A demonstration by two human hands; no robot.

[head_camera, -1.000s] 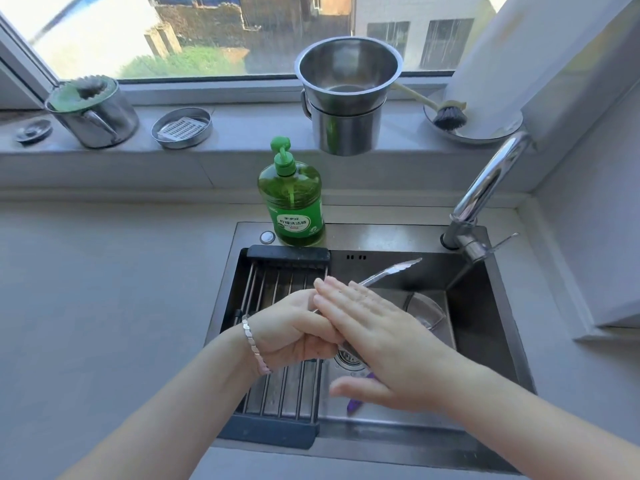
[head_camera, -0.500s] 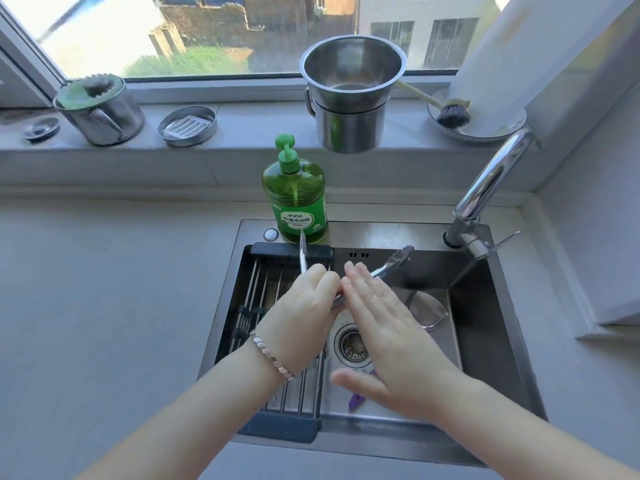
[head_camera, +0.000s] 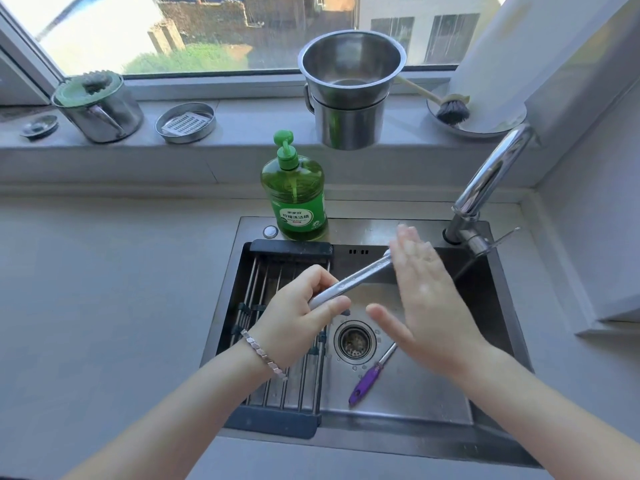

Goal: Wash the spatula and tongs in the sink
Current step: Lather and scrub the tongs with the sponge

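My left hand [head_camera: 304,313] grips the near end of the steel tongs [head_camera: 360,277] above the sink [head_camera: 398,230]. The tongs point up and to the right. Flat and with straight fingers, my right hand [head_camera: 426,299] lies against the far part of the tongs and hides their tips. It looks blurred. The spatula [head_camera: 372,374], with a purple handle and a steel shaft, lies on the sink floor right of the drain [head_camera: 354,341]. My right hand covers its blade.
A black drying rack [head_camera: 277,389] fills the sink's left part. A green soap bottle [head_camera: 294,195] stands on the sink's back rim. The faucet [head_camera: 485,188] rises at the right. Steel pots [head_camera: 349,98], a kettle [head_camera: 100,105] and a brush [head_camera: 450,109] sit on the windowsill.
My right hand has slid up along the tongs toward their tips. The tongs' arms, spread half a second ago, are now together. The spatula's handle has come into view.
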